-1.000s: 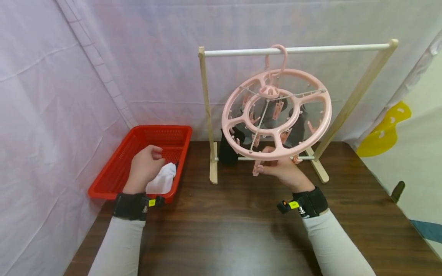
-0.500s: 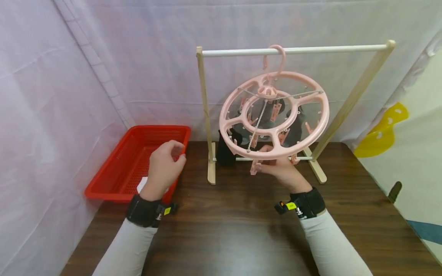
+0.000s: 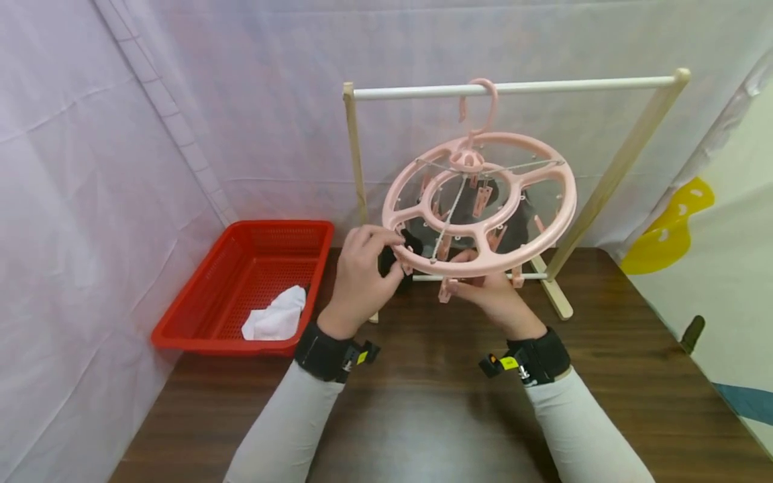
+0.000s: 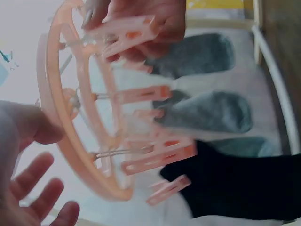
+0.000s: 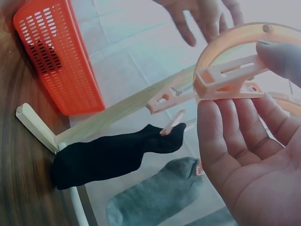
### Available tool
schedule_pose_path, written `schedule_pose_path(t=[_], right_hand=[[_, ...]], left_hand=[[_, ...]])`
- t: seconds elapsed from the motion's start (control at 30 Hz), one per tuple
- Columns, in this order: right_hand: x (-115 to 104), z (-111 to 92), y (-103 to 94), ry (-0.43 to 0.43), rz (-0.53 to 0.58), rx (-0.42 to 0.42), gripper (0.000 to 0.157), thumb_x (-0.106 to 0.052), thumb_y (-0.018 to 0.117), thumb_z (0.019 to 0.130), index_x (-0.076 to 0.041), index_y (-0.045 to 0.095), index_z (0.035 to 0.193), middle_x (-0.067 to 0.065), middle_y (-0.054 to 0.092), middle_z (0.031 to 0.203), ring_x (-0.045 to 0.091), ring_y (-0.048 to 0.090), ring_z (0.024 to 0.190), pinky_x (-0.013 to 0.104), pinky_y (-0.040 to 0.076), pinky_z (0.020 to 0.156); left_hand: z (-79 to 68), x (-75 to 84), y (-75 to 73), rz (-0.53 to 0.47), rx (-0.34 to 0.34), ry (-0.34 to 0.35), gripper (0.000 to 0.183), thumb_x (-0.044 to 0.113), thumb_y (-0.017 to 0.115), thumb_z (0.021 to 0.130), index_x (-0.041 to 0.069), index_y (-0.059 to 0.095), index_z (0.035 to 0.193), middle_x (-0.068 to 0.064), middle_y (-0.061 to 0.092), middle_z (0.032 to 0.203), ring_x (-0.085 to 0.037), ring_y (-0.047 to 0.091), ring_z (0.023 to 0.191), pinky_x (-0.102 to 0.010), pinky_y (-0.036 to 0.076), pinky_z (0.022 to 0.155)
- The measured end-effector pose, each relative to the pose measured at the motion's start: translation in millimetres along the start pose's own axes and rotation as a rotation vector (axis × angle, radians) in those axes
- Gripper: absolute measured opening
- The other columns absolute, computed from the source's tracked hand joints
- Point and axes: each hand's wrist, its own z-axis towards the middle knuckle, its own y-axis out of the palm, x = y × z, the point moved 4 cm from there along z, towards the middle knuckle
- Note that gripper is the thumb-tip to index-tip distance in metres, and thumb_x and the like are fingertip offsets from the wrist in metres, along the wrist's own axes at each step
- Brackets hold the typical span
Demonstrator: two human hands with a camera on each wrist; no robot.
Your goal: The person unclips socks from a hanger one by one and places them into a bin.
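Observation:
A pink round clip hanger (image 3: 527, 261) hangs tilted from a white rod. My right hand (image 3: 504, 302) is under its near rim and pinches a pink clothespin (image 5: 230, 77) between thumb and fingers, with no fabric in the clip. At the rim's left side is my left hand (image 3: 365, 278); in the left wrist view its thumb lies at the ring and its other fingers are spread, holding nothing. A black sock (image 5: 99, 160) hangs from a clip close by, partly behind my left hand in the head view. Grey socks (image 4: 211, 113) hang farther back.
A red basket (image 3: 190, 292) with a white cloth (image 3: 280, 318) in it stands at the left. The wooden rack's posts (image 3: 628, 161) and feet (image 3: 558, 302) flank the hanger on the brown table (image 3: 423, 416). Yellow plastic (image 3: 664, 235) hangs at the right.
My left hand has moved right, from over the basket to the hanger's left rim. The rim has tipped slightly. My right hand has kept its pinch on the clothespin.

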Motion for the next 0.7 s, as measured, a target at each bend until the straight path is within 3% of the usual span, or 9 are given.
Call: schedule_pose_path(t=[0.2,0.3,0.53,0.63,0.7], right_hand=[[-7,1,2.9,-0.044,-0.027,0.006,0.029,0.019,0.054,0.087,0.005,0.058,0.112,0.014,0.065,0.085,0.033,0.063,0.071,0.039,0.056,0.067],[-11,2,5.9,-0.069,-0.041,0.002,0.029,0.021,0.054,0.085,0.006,0.059,0.110,0.018,0.062,0.084,0.034,0.062,0.070,0.038,0.055,0.066],[-24,1,14.4,-0.096,-0.134,0.000,0.038,0.017,0.057,0.086,0.002,0.059,0.121,0.021,0.061,0.081,0.035,0.061,0.069,0.037,0.052,0.063],[-27,-1,15.9,-0.054,-0.198,0.038,0.038,0.009,0.059,0.089,-0.002,0.058,0.126,0.020,0.063,0.081,0.033,0.063,0.069,0.036,0.051,0.063],[-29,-5,14.6,0.010,-0.314,0.088,0.030,-0.003,0.062,0.092,-0.009,0.060,0.121,0.014,0.065,0.080,0.028,0.063,0.069,0.034,0.051,0.062]], left_hand=[[12.4,10.6,10.0,0.075,-0.168,0.101,0.032,0.008,0.076,0.073,0.015,0.069,0.103,-0.002,0.061,0.104,-0.024,0.050,0.097,-0.035,0.043,0.084],[14.2,13.1,13.0,0.106,-0.183,0.113,0.028,0.005,0.074,0.074,0.014,0.069,0.100,-0.002,0.061,0.104,-0.024,0.050,0.096,-0.034,0.043,0.085],[10.7,15.0,14.0,0.113,-0.043,0.094,0.018,0.002,0.067,0.082,0.011,0.071,0.097,-0.005,0.063,0.098,-0.025,0.053,0.096,-0.033,0.046,0.085],[8.2,14.1,11.6,0.110,0.030,0.088,0.019,0.002,0.067,0.081,0.010,0.070,0.098,-0.006,0.064,0.097,-0.026,0.054,0.096,-0.034,0.048,0.085],[6.5,13.2,9.8,0.110,0.077,0.088,0.022,0.001,0.067,0.080,0.009,0.069,0.100,-0.007,0.064,0.097,-0.026,0.055,0.096,-0.035,0.048,0.086]])
